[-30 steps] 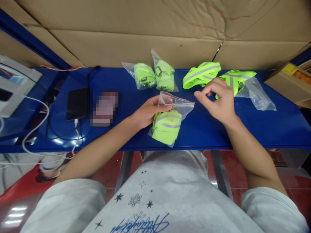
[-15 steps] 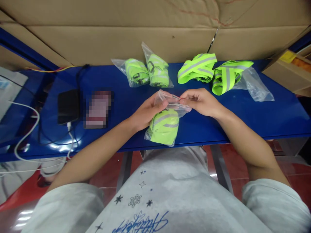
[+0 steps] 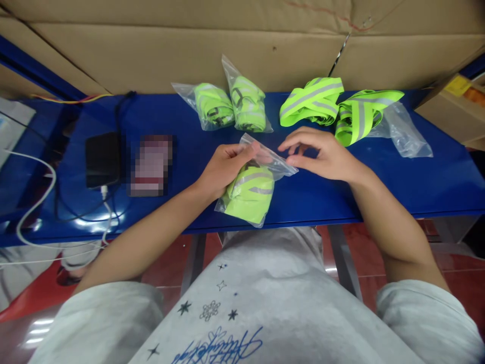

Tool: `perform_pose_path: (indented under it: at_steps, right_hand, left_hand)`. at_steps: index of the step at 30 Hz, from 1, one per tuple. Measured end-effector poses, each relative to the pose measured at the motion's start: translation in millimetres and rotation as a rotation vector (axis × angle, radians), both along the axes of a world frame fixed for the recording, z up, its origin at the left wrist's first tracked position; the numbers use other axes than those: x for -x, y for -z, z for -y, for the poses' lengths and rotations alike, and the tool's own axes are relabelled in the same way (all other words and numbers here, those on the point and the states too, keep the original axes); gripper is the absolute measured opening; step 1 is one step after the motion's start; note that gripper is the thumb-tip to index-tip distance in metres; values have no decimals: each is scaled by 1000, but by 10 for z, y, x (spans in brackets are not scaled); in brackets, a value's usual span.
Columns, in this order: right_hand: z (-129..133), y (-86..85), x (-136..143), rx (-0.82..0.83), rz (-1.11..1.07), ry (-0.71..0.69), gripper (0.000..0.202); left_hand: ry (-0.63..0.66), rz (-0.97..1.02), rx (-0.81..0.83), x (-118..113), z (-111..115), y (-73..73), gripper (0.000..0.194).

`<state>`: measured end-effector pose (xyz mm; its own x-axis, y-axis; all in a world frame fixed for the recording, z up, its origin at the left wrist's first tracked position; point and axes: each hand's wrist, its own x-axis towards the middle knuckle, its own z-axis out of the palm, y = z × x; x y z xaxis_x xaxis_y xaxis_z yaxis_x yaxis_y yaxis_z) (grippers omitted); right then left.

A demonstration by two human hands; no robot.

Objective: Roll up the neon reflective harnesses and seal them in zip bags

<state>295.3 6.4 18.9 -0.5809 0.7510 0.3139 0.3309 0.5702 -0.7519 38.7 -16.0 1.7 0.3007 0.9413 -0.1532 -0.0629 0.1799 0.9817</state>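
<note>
clear plastic bag (image 3: 278, 163) pinched in my left hand (image 3: 224, 169), whose fingertips i lose behind it; a bundled yellow-green strap (image 3: 250, 194) sits inside. my right hand (image 3: 324, 154) is part-open by its mouth, contact unclear. the phone (image 3: 150, 164) is pixelated. the bag is near the table (image 3: 322, 197)'s front edge, bare blue surface rightward.

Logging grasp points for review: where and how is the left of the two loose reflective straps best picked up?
Probably across the middle of the left strap, where its bands cross, with the right hand coming from above and the near side. Its outer folds could slip loose; cardboard stands close behind and the other strap crowds its right.
</note>
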Motion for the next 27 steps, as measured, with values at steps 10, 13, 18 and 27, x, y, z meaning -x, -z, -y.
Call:
perform_pose_path:
  at_steps: [10, 13, 18, 27]
  right_hand:
    - [-91, 48, -63, 417, -34, 31, 38]
    - [-80, 32, -64, 461, -6, 94, 39]
    - [-15, 19, -23, 336, 52, 114, 37]
    - [5, 69, 53, 315, -67, 68, 26]
  left_hand:
    - [-45, 108, 41, -10, -52, 44, 51]
    - [-77, 121, 28, -2, -73, 54, 47]
    - [-126, 115, 24, 0, -86, 65, 46]
    - [-114, 111, -43, -8, -58, 47, 43]
